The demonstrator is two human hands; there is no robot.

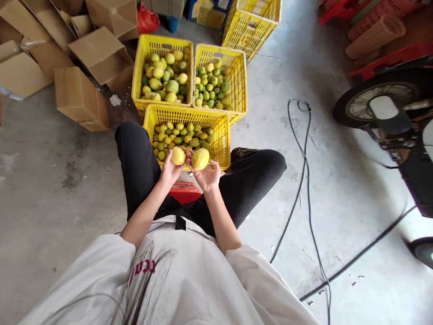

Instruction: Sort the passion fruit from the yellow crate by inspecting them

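Note:
My left hand [171, 170] holds a yellow lemon [178, 156], its fingers cupped around the fruit. Close beside it, my right hand [208, 175] grips a larger yellow lemon [200, 159] with a paler, rough patch on top. Both hands are above the near rim of a yellow slatted crate [221, 135] between my knees. Small green and yellow lemons [172, 134] lie inside that crate. Behind it stand two more yellow crates: the left crate [138, 74] contains larger yellow-green lemons [165, 79], and the right crate [238, 74] contains smaller, greener ones [211, 85].
Cardboard boxes [77, 95] are piled at the left. Another yellow crate [252, 27] stands at the back. Black cables [306, 158] run over the concrete floor on the right, near a parked motorbike [389, 108]. Part of a red seat [185, 193] shows between my legs.

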